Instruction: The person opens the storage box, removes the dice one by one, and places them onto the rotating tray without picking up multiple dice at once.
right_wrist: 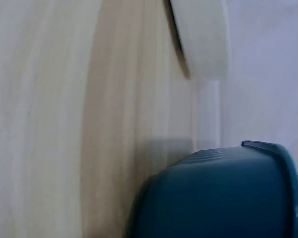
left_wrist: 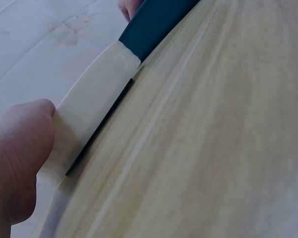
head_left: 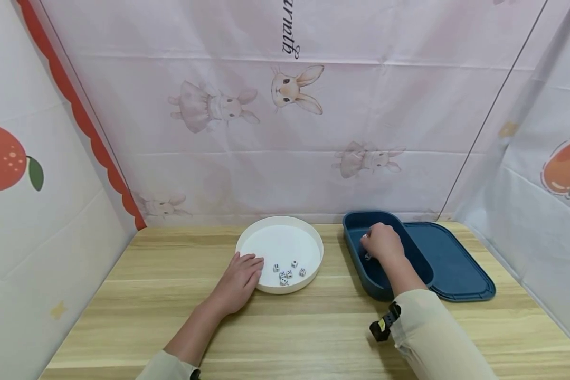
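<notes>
A round white tray (head_left: 281,240) with a low rim stands on the table, several white dice (head_left: 289,274) lying in its near right part. My left hand (head_left: 237,282) rests on the tray's left rim, fingers laid loosely over the edge. In the left wrist view, part of that hand lies against the tray's outer wall (left_wrist: 92,91). Inside the dark blue box (head_left: 353,264), my right hand (head_left: 385,244) points down with curled fingers and pinches a small white die (head_left: 364,237). Another die (head_left: 368,256) shows below the fingers; the palm side is hidden.
A flat dark blue lid (head_left: 448,261) lies right of the box, partly beneath its edge. Behind the table (head_left: 294,332) hangs a pale printed cloth (head_left: 247,179), with more cloth at both sides. A black wrist camera (head_left: 385,323) sits at my right cuff.
</notes>
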The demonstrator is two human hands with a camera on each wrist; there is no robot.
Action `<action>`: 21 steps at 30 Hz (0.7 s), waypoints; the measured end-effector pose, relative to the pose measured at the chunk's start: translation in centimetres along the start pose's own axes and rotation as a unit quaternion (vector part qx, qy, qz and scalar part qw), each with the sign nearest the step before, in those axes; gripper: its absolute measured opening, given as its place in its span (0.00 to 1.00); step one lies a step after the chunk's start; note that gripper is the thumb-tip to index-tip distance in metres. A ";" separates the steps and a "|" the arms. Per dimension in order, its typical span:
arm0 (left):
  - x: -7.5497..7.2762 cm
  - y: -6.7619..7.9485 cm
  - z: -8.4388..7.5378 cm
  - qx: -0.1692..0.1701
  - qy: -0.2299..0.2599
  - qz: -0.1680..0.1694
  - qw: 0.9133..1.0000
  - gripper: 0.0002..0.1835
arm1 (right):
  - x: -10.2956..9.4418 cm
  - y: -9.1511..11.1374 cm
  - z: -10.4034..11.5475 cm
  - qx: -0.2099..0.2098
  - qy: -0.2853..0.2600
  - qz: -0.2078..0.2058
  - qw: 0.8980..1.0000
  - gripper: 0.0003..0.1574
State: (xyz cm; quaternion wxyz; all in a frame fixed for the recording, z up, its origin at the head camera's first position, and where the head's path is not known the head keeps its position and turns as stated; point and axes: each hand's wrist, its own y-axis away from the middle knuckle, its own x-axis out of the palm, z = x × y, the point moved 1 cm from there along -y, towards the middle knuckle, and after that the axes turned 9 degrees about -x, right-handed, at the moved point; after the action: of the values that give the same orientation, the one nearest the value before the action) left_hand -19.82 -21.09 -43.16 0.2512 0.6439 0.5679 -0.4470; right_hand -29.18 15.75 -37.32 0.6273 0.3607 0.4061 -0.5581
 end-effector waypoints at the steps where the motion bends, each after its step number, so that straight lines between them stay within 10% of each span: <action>1: 0.0 0.0 0.0 0.000 0.000 -0.001 1.000 0.20 | -0.1 0.2 0.1 -0.004 -0.008 -0.014 1.000 0.23; 21: 0.1 0.1 0.1 0.002 0.006 -0.004 1.000 0.21 | -0.4 4.5 3.2 -0.045 -0.170 -0.210 0.962 0.22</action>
State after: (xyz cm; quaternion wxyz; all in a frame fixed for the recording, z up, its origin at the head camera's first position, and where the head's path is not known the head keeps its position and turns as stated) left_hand -19.79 -21.13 -43.28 0.2447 0.6451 0.5706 -0.4455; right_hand -24.35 13.58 -35.67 0.5709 0.1390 0.3850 -0.7117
